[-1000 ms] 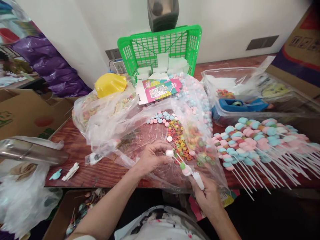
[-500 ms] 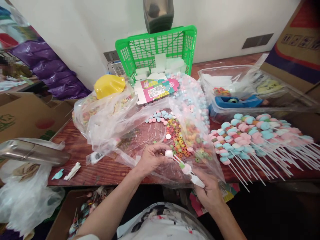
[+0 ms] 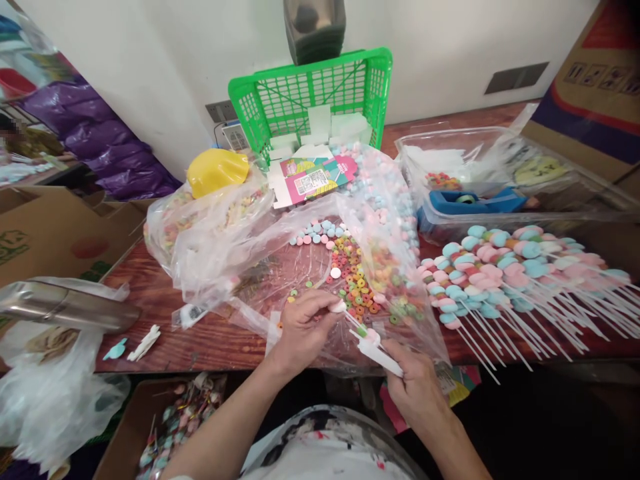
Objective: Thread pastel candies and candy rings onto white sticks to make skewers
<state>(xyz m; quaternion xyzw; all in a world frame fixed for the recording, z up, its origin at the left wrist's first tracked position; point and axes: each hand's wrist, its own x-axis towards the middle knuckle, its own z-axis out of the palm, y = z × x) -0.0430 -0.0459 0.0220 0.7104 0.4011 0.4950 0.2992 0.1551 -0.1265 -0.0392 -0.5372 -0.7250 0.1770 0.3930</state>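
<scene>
My left hand [image 3: 306, 330] pinches a small white candy [image 3: 338, 306] at the tips of thin white sticks. In my right hand [image 3: 413, 373] are the sticks, with a green ring and a pinkish-white candy [image 3: 371, 337] threaded on them, and a white strip [image 3: 379, 357] lying alongside. Both hands are above the near edge of a clear plastic sheet. Just beyond them on the sheet lie colourful ring candies [image 3: 357, 283] and pink and blue round candies [image 3: 320, 231]. Finished-looking candy skewers [image 3: 510, 273] are heaped to the right.
A green basket [image 3: 310, 87] stands at the back by the wall. A blue tape dispenser [image 3: 477, 201] sits by a clear tub on the right. A steel flask [image 3: 70, 305] lies at left; below the table edge is a box of candies [image 3: 175, 427].
The white strip in my right hand has swung round and shows longer beside the sticks. My left hand has shifted slightly, still at the white candy.
</scene>
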